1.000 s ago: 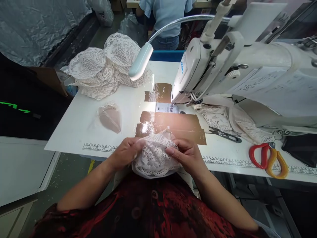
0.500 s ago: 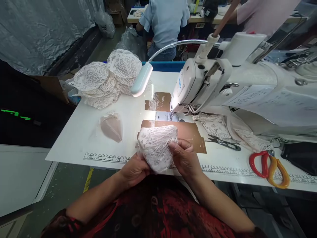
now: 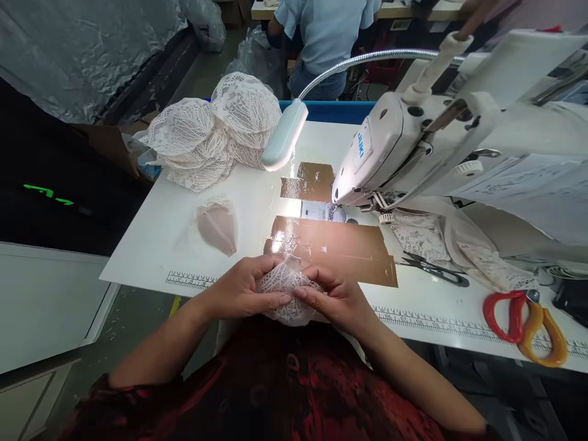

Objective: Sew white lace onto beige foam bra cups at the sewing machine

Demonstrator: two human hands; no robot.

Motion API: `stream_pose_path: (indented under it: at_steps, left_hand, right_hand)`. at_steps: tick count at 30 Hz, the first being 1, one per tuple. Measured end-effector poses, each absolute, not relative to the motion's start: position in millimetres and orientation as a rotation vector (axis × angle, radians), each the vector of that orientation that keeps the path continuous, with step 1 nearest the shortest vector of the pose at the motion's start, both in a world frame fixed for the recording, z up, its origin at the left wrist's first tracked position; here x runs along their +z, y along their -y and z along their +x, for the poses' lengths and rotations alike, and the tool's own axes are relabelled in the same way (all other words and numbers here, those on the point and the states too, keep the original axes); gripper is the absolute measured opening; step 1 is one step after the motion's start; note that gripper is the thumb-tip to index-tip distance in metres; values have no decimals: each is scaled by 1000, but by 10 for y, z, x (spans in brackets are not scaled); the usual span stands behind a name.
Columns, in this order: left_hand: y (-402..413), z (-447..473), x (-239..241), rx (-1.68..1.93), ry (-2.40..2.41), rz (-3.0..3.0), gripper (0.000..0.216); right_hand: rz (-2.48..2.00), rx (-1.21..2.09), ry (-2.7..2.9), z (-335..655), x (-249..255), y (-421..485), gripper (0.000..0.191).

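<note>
Half a second earlier the lace cup (image 3: 285, 284) had been spread out and lifted above the bench (image 3: 151, 245) edge, with the left hand (image 3: 239, 294) beneath it and the right hand (image 3: 342, 300) at its side; now it was bunched small and low between the two hands, at the near edge of the bench. Both hands were curled closed around it, knuckles up, fingertips nearly meeting over the top of the lace, and the forearms came in from either side over a red patterned garment. Just ahead of the fingers lay strips of brown tape (image 3: 335, 245) stuck to the bench, and beyond those stood the needle end of a white sewing machine (image 3: 395, 147), lit by a gooseneck lamp (image 3: 285, 138). Ahead and to the left of the left hand a single lined cup (image 3: 215, 223) lay flat, and farther off in that direction a pile of lace cups (image 3: 215, 131) sat directly on the bench. To the right of the right hand lay black thread snips (image 3: 435, 271), more lace pieces (image 3: 420, 236) under the machine arm, and, well off to that side, red and orange scissors (image 3: 523, 315). Far beyond the bench a co-worker in a blue shirt (image 3: 328, 30) stood facing away.
</note>
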State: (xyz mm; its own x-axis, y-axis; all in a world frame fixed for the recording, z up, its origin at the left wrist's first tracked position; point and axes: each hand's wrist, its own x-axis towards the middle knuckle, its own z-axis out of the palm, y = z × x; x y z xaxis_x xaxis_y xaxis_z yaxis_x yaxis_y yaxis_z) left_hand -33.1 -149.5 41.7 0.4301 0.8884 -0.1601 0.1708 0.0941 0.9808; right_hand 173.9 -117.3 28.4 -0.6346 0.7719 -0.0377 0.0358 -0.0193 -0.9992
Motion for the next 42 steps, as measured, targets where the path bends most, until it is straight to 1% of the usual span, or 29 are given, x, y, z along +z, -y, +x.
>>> stream_pose_path:
  at_steps: [3, 5, 13, 23, 27, 31, 35, 38, 42]
  left_hand:
    - [1532, -289, 377, 689, -1020, 1444, 28]
    - [1554, -297, 393, 665, -1015, 1486, 25]
    - [1520, -329, 505, 731, -1093, 1525, 26]
    - [1494, -247, 424, 710, -1125, 1449, 27]
    - [1494, -227, 385, 719, -1108, 1449, 26]
    - [1482, -196, 384, 695, -1123, 1466, 25]
    - [1445, -177, 433, 684, -992, 1411, 22]
    - [1405, -173, 474, 677, -876, 1278, 26]
    - [1347, -114, 451, 726, -850, 1107, 20]
  right_hand:
    - [-875, 1456, 1732, 1714, 296, 1154, 16]
    - [-897, 1383, 1701, 1703, 297, 1152, 17]
    - [-932, 1464, 1651, 1665, 283, 1203, 18]
    - [-1040, 1390, 1701, 1697, 262, 1226, 24]
    - [-1005, 1486, 1699, 1732, 244, 1171, 16]
    - [-967, 1520, 1781, 1766, 274, 1114, 17]
    - [-978, 1460, 1833, 1804, 361, 1102, 18]
    - [-934, 1436, 1813, 1832, 424, 1106, 16]
    - [-912, 1523, 1728, 1864, 430, 1092, 16]
